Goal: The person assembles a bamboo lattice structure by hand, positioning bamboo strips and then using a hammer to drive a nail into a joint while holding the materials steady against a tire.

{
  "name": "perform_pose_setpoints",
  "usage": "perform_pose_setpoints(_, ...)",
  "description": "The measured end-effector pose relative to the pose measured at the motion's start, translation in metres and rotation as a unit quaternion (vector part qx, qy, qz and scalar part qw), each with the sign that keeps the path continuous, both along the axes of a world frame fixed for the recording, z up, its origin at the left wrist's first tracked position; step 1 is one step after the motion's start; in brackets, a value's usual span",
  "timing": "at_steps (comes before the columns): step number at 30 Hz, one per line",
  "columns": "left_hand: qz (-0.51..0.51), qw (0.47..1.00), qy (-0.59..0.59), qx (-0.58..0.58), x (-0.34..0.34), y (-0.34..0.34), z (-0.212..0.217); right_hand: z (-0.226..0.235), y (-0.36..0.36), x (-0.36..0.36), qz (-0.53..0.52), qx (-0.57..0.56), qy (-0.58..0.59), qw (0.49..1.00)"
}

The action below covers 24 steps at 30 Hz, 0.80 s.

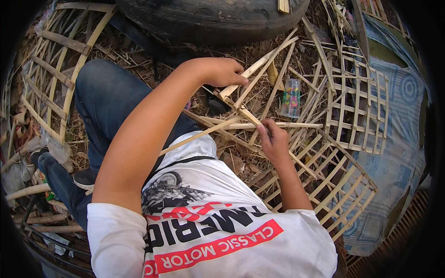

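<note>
My left hand (225,73) is closed at the lower end of a pale bamboo strip (259,63) that slants up and away to the right. Its fingers are partly hidden from above. Between thumb and fingers, my right hand (274,140) pinches another bamboo strip (250,116), which runs down past the wrist. Several strips cross one another between the two hands. One long thin strip (199,135) reaches from there back toward my waist. A small dark object (217,105) lies beneath the crossing, its kind unclear.
A big black tire (213,23) lies ahead. Woven bamboo lattices (354,104) stand at the right, another (340,185) beside my right forearm, and a curved frame (65,74) at the left. A clear plastic cup (291,98) rests on the littered ground. Blue patterned cloth (394,153) covers the far right.
</note>
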<state>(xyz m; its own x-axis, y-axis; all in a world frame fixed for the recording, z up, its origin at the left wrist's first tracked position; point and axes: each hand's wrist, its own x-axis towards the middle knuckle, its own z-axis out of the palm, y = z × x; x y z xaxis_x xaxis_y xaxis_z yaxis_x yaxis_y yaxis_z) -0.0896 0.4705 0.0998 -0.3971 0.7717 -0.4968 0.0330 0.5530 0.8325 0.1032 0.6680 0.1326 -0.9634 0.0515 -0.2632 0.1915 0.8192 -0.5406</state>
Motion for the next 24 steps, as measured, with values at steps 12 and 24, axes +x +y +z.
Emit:
perform_pose_setpoints(12,0.14,0.983,-0.113,0.03,0.013,-0.048,0.001,0.011,0.011,-0.004,0.038,0.051,0.078,0.995)
perform_pose_setpoints(24,0.251,0.952,-0.024,0.175,0.066,-0.044,0.0,0.011,0.01,-0.007,0.068,0.081,0.115,0.988)
